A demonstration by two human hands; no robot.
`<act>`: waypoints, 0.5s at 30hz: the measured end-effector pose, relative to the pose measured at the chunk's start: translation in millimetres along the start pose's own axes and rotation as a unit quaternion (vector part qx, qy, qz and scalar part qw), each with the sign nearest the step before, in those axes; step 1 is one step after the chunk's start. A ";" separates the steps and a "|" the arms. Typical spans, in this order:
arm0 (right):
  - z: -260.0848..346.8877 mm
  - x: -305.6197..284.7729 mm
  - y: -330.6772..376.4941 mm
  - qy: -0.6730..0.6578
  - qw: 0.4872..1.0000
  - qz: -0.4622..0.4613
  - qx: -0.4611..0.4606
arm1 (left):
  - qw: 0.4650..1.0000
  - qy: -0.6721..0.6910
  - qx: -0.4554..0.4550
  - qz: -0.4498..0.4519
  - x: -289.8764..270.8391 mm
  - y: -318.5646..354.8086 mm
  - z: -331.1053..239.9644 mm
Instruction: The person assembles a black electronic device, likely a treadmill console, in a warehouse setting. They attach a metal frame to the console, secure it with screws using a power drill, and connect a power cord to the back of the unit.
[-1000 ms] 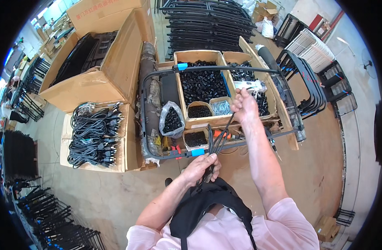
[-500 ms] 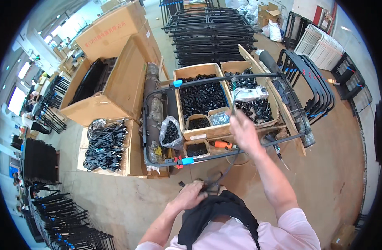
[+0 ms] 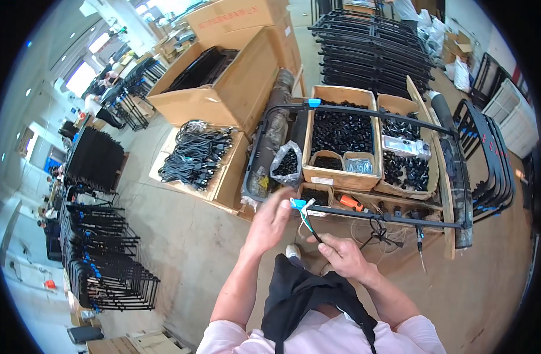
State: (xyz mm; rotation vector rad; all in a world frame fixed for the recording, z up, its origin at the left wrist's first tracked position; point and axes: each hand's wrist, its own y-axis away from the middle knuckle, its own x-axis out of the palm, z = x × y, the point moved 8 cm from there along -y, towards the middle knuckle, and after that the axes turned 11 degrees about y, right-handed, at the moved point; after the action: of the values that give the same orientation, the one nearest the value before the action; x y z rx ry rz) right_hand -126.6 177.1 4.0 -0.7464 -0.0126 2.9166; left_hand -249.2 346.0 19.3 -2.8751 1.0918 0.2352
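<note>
My right hand [image 3: 344,255] is closed on a black power cable [image 3: 317,237]. Bare green and white wires [image 3: 307,219] fan out of its end and point up toward the frame's front bar. A looped length of black cord [image 3: 381,235] hangs at that bar farther right; whether it is the same cable I cannot tell. My left hand [image 3: 269,225] is blurred, its fingers stretched out beside blue tape [image 3: 298,204] on the bar, with nothing seen in them. The black metal frame [image 3: 394,219] lies across the parts boxes.
Boxes of black fittings [image 3: 341,131] stand inside the frame, with an orange-handled tool [image 3: 352,203] nearby. Bundled power cords [image 3: 196,154] lie on a carton to the left. Behind are stacked black frames [image 3: 373,50] and a large carton [image 3: 191,103]. More frames [image 3: 485,156] lean at the right.
The view has shifted left. My right hand has come down from the parts boxes to near my body, holding the cable. My left hand has risen to the front bar and no longer touches the cable.
</note>
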 end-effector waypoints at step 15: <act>-61.0 71.9 -26.5 -0.104 0.984 0.036 0.142 | 0.815 0.558 -0.145 0.049 14.7 4.5 111.3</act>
State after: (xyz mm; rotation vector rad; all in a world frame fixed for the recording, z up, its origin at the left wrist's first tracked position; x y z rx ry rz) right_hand -156.5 211.1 -82.8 -0.4023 0.4081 2.9579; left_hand -254.9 344.9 -92.9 -3.1386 1.3491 -1.6133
